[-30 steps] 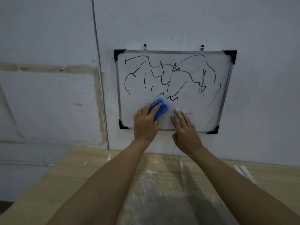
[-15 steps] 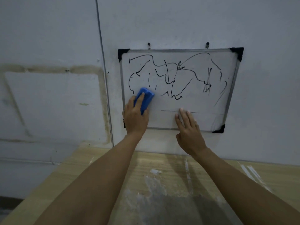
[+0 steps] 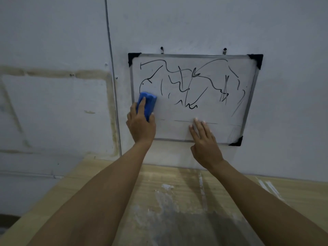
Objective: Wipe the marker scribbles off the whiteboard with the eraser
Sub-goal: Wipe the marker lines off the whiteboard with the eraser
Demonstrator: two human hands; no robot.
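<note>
A small whiteboard (image 3: 245, 110) with a metal frame and black corner caps hangs on the wall. Black marker scribbles (image 3: 188, 86) cover its upper and middle area, and a faint thin line runs across its lower part. My left hand (image 3: 141, 124) grips a blue eraser (image 3: 149, 102) and presses it against the board near the left edge, at the bottom of the leftmost scribble. My right hand (image 3: 204, 139) lies flat with straight fingers on the board's lower middle, over the bottom frame.
The board hangs from two hooks (image 3: 161, 49) on a pale grey wall. A wooden tabletop (image 3: 177, 201) with white smears lies below, butting against the wall. A vertical seam (image 3: 111, 68) runs down the wall left of the board.
My left hand slid the eraser from the board's lower middle leftward and up to the left edge. My right hand stayed in place on the lower board.
</note>
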